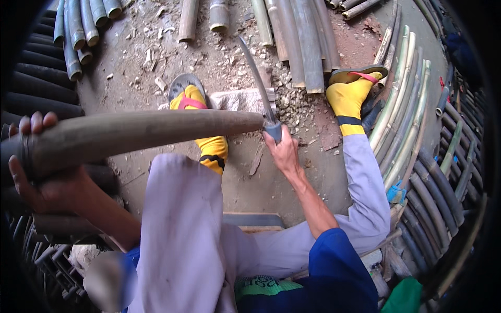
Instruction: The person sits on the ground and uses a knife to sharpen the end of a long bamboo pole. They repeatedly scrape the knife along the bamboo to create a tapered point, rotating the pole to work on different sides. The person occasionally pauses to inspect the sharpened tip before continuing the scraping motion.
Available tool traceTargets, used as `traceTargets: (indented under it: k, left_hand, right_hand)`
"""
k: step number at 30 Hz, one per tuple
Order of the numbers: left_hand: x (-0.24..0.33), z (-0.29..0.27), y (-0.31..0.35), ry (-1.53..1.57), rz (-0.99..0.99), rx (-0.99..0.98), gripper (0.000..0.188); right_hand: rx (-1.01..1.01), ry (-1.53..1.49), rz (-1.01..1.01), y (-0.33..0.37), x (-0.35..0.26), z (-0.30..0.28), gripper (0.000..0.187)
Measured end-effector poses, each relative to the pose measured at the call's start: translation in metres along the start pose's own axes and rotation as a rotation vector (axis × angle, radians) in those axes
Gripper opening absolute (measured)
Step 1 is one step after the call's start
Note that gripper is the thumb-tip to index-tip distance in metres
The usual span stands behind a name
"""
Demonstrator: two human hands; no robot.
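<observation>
My left hand [52, 193] is wrapped around a thick brown bamboo pole [146, 130] at the far left, beside a dark ring on it. The pole lies across in front of me, above my raised left knee, and tapers toward the right. Its right end comes close to my right hand [285, 154], which is closed around the grey handle of a machete [255, 73]. The long, slightly curved blade points up and away from me, just past the pole's end. Whether blade and pole touch, I cannot tell. Behind the pole's end a pale wooden block [237, 99] lies on the ground.
Cut bamboo poles [308, 47] lie ahead, with more at the upper left [73, 31]. Long green and dark poles [402, 104] line the right side. Bamboo chips [297, 107] litter the dirt floor. My feet, in yellow socks [347, 99] and flip-flops, stand apart.
</observation>
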State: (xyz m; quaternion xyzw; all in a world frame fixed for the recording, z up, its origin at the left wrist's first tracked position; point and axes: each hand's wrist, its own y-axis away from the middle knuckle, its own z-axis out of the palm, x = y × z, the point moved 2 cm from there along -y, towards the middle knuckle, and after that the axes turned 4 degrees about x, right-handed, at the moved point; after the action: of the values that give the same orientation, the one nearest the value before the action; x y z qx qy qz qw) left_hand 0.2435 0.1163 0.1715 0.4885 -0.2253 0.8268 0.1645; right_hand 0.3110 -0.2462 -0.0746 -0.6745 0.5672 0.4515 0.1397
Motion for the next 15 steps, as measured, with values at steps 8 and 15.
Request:
traceTargets:
  k: [8, 15]
  left_hand:
    - [0.0, -0.015, 0.003, -0.007, 0.12, 0.051, 0.034]
    - [-0.001, -0.014, 0.008, -0.057, 0.162, 0.138, 0.033]
  right_hand:
    - [0.303, -0.11, -0.354, -0.004, -0.047, -0.021, 0.04]
    - [-0.057, -0.096, 0.069, -0.016, -0.003, -0.004, 0.047]
